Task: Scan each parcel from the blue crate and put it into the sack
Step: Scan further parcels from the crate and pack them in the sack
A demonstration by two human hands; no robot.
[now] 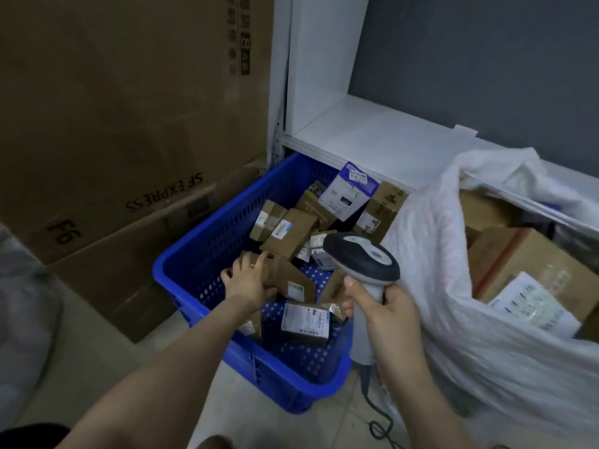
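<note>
The blue crate stands on the floor with several small cardboard parcels inside. My left hand reaches into it and grips a brown parcel with a small label, near the crate's left wall. My right hand holds a grey and black barcode scanner by its handle, above the crate's right edge, head pointing toward the crate. The white sack stands open to the right with several parcels inside. A white and blue box leans at the crate's far end.
Large brown cartons are stacked on the left, tight against the crate. A white shelf runs behind crate and sack. The scanner's coiled cable trails on the tiled floor. A grey bundle sits at the far left.
</note>
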